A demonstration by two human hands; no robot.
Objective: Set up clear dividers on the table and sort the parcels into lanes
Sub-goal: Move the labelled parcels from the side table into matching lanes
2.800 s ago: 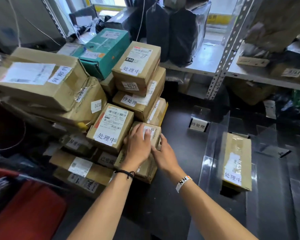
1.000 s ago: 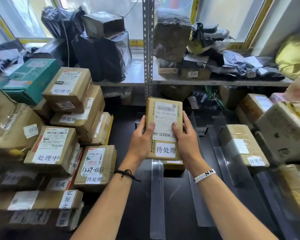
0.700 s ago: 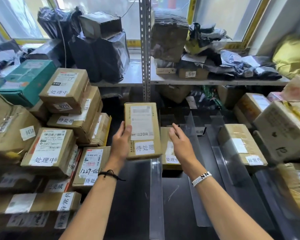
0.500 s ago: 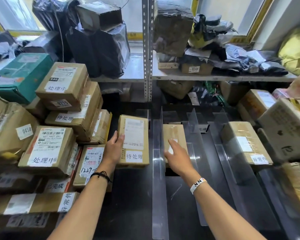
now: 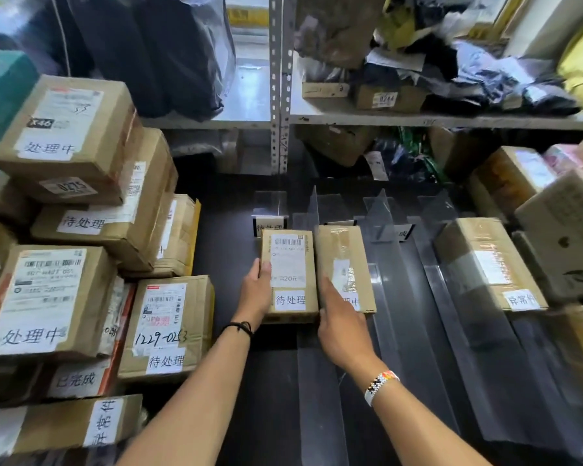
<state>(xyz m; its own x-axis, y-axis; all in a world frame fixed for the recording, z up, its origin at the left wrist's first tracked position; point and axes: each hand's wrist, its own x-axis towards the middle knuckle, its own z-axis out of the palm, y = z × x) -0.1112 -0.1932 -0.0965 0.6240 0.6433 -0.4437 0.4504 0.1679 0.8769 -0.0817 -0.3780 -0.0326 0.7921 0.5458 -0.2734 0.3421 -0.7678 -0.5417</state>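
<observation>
Leftmost, a pile of labelled parcels point(image 5: 64, 297) crowds the dark table point(image 5: 223, 237). Next, the left hand point(image 5: 254, 294) grips the near-left edge of a small parcel point(image 5: 288, 274), thumb on its top, the other fingers hidden behind it. That parcel lies flat in the leftmost lane, just left of a clear divider point(image 5: 313, 206). The right hand point(image 5: 342, 327) lies along its right side, fingers straight and pressed together, over the neighbouring parcel point(image 5: 345, 257) in the next lane. Further right stand more dividers point(image 5: 381, 210) and a far-right parcel point(image 5: 485, 264).
</observation>
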